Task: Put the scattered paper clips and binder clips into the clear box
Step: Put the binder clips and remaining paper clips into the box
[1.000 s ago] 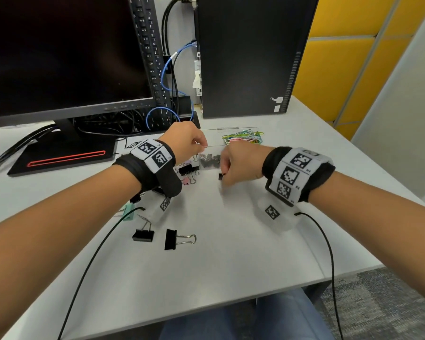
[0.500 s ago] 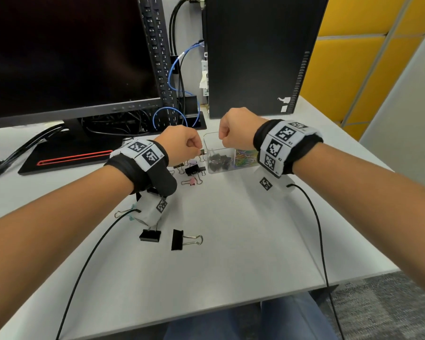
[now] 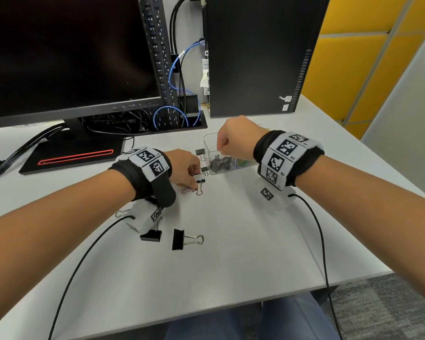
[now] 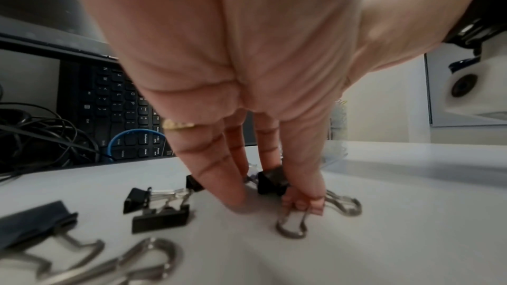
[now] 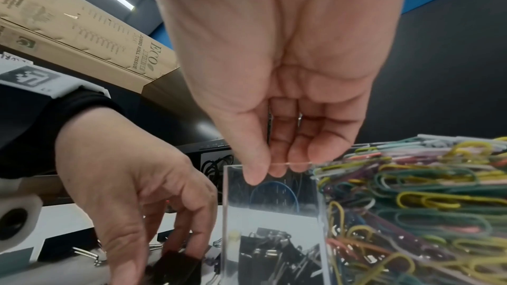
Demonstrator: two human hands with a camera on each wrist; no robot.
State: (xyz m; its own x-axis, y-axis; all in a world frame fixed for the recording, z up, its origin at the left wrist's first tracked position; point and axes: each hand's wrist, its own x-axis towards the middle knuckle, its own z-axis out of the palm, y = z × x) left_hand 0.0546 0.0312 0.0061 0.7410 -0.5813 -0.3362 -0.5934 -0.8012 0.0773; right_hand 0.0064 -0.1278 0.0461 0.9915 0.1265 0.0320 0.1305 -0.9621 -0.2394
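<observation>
The clear box (image 3: 207,148) (image 5: 274,214) stands mid-desk, holding black binder clips (image 3: 219,165) (image 5: 269,253) in one part and coloured paper clips (image 3: 243,163) (image 5: 411,192) in the other. My right hand (image 3: 220,149) (image 5: 271,170) hovers over the box rim, fingers curled, nothing visible in them. My left hand (image 3: 194,180) (image 4: 271,198) reaches down left of the box, thumb and fingers around a small black binder clip (image 3: 198,177) (image 4: 271,181), one fingertip on a pink clip (image 4: 304,204). Loose black binder clips (image 3: 178,239) (image 4: 159,218) lie nearer me.
A monitor (image 3: 59,57) on its stand base (image 3: 71,153) fills the back left, with an upright keyboard (image 3: 160,57), tangled cables (image 3: 174,114) and a black PC tower (image 3: 255,55) behind the box. Wrist-camera cables (image 3: 314,229) trail over the desk's front edge.
My right hand lifted from the desk with a small clip to above the box and now shows nothing in it. My left hand dropped from beside the box onto the loose clips.
</observation>
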